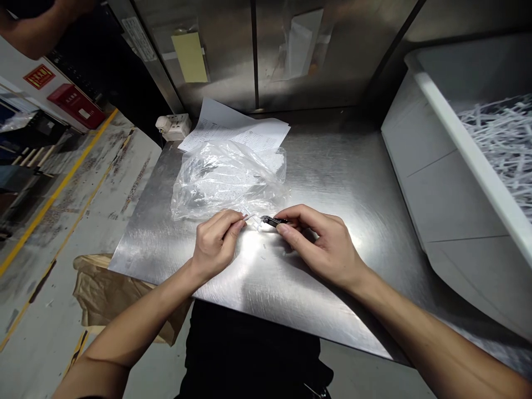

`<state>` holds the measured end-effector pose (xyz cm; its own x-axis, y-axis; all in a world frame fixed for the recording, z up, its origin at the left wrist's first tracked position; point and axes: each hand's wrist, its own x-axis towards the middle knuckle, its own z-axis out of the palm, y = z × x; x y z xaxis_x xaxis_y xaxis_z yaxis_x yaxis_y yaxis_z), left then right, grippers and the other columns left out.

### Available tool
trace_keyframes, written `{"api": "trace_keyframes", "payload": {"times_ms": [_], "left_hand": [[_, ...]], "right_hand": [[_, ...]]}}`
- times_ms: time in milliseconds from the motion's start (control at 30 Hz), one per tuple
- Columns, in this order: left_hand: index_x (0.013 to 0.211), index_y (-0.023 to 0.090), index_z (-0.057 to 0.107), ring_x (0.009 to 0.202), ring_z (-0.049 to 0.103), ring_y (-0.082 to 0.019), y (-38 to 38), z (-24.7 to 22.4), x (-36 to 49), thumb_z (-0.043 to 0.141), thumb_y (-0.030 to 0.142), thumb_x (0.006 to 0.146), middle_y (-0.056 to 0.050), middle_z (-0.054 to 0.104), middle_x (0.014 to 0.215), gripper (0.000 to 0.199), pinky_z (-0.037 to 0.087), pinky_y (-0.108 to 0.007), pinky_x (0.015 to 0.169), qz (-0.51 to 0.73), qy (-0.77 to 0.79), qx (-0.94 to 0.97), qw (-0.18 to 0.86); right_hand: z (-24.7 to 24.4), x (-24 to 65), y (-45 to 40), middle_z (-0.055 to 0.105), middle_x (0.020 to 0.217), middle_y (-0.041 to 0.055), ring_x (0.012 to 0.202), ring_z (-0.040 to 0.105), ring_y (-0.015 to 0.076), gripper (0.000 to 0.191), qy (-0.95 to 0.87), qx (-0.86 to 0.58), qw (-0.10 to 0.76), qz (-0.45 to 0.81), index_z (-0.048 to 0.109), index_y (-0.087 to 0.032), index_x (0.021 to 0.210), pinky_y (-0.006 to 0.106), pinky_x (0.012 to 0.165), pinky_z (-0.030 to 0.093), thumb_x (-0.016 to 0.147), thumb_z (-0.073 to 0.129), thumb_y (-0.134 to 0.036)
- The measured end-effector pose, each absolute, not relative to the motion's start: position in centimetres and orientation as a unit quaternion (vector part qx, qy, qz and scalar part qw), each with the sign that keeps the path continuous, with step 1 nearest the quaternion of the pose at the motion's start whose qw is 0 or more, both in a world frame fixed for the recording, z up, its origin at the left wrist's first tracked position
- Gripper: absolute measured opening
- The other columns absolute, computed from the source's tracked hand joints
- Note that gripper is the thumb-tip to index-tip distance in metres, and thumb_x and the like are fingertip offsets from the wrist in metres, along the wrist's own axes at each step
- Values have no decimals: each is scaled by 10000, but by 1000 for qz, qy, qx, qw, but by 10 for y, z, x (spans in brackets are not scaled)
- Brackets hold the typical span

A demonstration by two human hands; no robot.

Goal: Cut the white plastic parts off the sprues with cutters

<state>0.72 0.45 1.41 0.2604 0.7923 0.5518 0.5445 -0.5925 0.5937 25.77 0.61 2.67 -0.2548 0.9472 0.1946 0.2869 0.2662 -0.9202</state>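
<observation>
My left hand (218,238) pinches a small, thin white plastic piece (248,217) between thumb and fingers. My right hand (322,241) is closed on a small dark clipper (272,221), its silvery jaws turned towards the white piece. Whether the jaws touch the piece is too small to tell. Tiny white bits (263,257) lie on the metal table (332,166) below the hands. Just beyond them rests a clear plastic bag (224,183) with many small white bits in it.
At the right stands a large grey bin (449,183) heaped with thin white pieces (505,144). Printed sheets (241,127) and a socket block with a plug (174,126) lie behind the bag. A brown paper bag (112,293) is below the table's left edge. Another person's arm (37,30) shows top left.
</observation>
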Motion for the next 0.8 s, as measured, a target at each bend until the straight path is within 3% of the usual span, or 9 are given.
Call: {"api": "trace_keyframes", "payload": {"times_ms": [567,800], "left_hand": [[1082,184,727,897,748,-175,5,13,5,591,124,1119,-58,775,967,153,595,-303,795,420,415,796,138],[1102,185,750,890,751,-160,4,14,5,615,138,1119,-42,798,973,144,578,-285,802,416,427,786,164]], "right_hand": [[27,257,6,741,779,-2,641,682,180,143,-735,-452,386,327,771,-229,1117,335,648,513,1099,685,-342],[23,255,7,760,782,-9,652,668,171,140,-711,-461,388,362,771,-225,1061,319,624,473,1096,680,-325]]}}
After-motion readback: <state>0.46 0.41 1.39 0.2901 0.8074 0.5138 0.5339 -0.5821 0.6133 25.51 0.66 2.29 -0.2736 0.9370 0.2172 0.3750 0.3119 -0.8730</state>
